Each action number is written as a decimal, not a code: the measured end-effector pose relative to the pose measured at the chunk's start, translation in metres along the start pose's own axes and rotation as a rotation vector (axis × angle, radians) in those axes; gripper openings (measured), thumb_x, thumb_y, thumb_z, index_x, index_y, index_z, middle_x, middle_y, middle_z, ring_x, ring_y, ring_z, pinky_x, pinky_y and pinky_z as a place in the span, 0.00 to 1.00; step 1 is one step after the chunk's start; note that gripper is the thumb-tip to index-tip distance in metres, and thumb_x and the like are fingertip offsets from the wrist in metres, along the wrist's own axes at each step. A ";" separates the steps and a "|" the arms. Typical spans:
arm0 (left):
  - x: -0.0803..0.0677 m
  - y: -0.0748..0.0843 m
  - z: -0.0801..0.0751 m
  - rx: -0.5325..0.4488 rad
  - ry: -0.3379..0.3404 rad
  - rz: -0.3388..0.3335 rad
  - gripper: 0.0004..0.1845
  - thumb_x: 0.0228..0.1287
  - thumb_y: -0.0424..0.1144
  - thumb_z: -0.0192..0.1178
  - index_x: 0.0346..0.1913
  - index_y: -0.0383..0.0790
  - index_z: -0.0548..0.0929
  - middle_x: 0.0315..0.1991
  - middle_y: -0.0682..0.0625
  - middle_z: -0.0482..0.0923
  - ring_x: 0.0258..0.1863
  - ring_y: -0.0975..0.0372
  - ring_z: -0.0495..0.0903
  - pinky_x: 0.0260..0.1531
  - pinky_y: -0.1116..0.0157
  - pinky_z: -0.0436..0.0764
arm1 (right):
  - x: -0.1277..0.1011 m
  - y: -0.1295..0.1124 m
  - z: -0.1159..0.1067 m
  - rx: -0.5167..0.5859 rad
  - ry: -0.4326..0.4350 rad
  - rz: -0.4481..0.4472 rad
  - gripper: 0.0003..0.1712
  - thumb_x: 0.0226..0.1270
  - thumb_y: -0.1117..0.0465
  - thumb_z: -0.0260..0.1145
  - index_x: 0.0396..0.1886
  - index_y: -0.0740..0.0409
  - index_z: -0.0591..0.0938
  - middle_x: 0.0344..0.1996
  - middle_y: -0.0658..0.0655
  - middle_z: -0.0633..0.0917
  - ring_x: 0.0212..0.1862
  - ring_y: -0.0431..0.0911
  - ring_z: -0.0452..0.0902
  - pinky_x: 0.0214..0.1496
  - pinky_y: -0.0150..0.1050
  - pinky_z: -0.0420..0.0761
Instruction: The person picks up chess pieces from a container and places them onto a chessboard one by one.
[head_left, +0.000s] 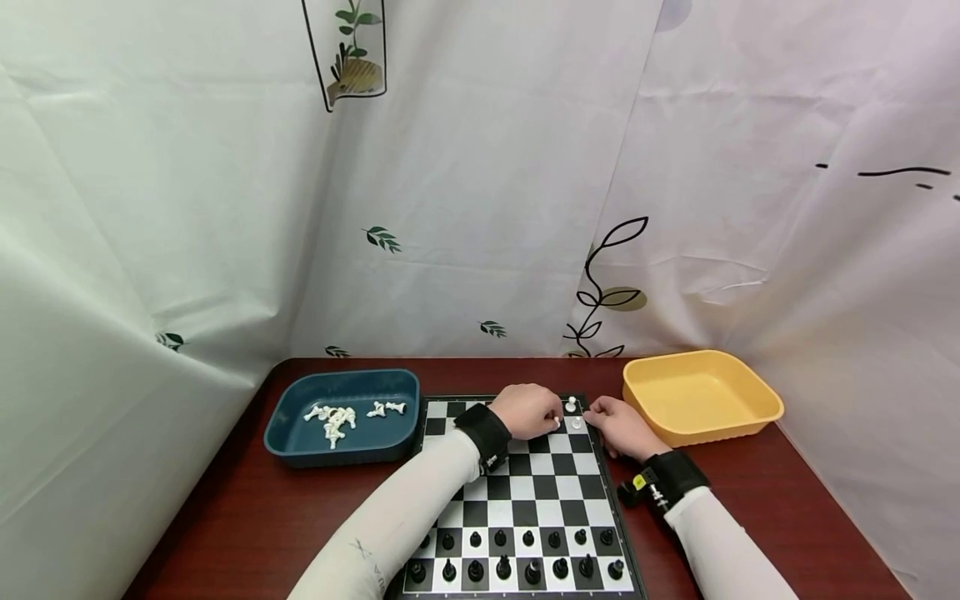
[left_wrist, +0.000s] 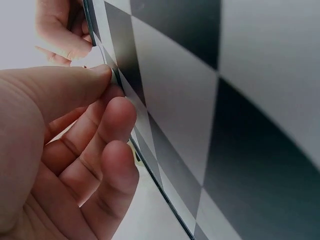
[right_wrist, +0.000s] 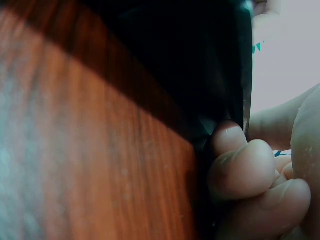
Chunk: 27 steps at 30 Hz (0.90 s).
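A black-and-white chessboard [head_left: 525,492] lies on the dark red table, with black pieces [head_left: 502,554] standing on its two nearest rows. Two white pieces [head_left: 573,414] stand near the far right corner. My left hand [head_left: 531,412] hovers over the far rows just left of them. In the left wrist view its thumb [left_wrist: 75,85] meets the forefinger above the board [left_wrist: 210,100], and no piece shows between them. My right hand [head_left: 618,427] rests at the board's far right edge. There its curled fingers [right_wrist: 245,160] press against the dark edge [right_wrist: 225,75].
A dark blue tray [head_left: 292,442] at the left of the board holds several white pieces [head_left: 341,415]. At the right stands an empty yellow tray [head_left: 750,412]. A white patterned curtain closes in the table behind and on both sides.
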<state>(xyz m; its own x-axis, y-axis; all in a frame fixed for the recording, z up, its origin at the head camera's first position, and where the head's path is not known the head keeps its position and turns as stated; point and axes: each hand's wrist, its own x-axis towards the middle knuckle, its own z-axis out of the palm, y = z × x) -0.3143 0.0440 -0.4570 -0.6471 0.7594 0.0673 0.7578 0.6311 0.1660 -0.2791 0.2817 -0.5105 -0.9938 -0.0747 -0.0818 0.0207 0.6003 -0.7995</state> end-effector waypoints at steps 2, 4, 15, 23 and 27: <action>0.000 -0.001 0.001 -0.008 0.003 0.003 0.07 0.79 0.41 0.69 0.50 0.55 0.96 0.39 0.63 0.88 0.33 0.72 0.79 0.31 0.71 0.76 | 0.000 0.001 0.000 -0.001 -0.001 -0.002 0.10 0.85 0.59 0.61 0.44 0.61 0.79 0.18 0.56 0.78 0.13 0.48 0.72 0.19 0.42 0.73; 0.000 -0.002 0.001 -0.015 0.006 0.005 0.08 0.78 0.40 0.70 0.52 0.54 0.96 0.37 0.63 0.87 0.32 0.72 0.78 0.30 0.71 0.75 | -0.001 0.001 0.001 0.000 -0.001 -0.001 0.10 0.86 0.58 0.61 0.44 0.61 0.79 0.18 0.56 0.78 0.14 0.48 0.72 0.19 0.42 0.73; -0.004 -0.011 -0.002 -0.015 0.041 0.021 0.12 0.76 0.41 0.71 0.57 0.56 0.94 0.35 0.65 0.86 0.30 0.73 0.78 0.27 0.71 0.73 | -0.002 -0.003 0.000 -0.010 -0.007 -0.018 0.11 0.86 0.58 0.61 0.44 0.62 0.79 0.18 0.55 0.77 0.14 0.47 0.72 0.19 0.40 0.72; -0.019 -0.018 -0.016 -0.027 0.087 0.006 0.11 0.77 0.43 0.72 0.58 0.55 0.94 0.40 0.65 0.88 0.33 0.74 0.79 0.30 0.71 0.74 | -0.003 -0.004 0.000 -0.010 0.001 -0.009 0.10 0.86 0.59 0.61 0.43 0.62 0.79 0.18 0.56 0.78 0.13 0.47 0.72 0.19 0.41 0.72; -0.030 -0.021 -0.023 0.001 0.122 0.015 0.12 0.78 0.43 0.72 0.59 0.53 0.94 0.44 0.62 0.89 0.36 0.73 0.81 0.32 0.71 0.76 | -0.003 -0.003 0.000 -0.003 -0.002 -0.011 0.10 0.85 0.59 0.62 0.43 0.62 0.79 0.18 0.56 0.78 0.13 0.47 0.72 0.19 0.40 0.72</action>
<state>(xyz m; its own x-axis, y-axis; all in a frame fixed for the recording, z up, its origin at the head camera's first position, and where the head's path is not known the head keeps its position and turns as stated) -0.3131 0.0042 -0.4396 -0.6413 0.7436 0.1892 0.7673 0.6202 0.1633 -0.2763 0.2798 -0.5075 -0.9938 -0.0824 -0.0741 0.0097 0.6015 -0.7988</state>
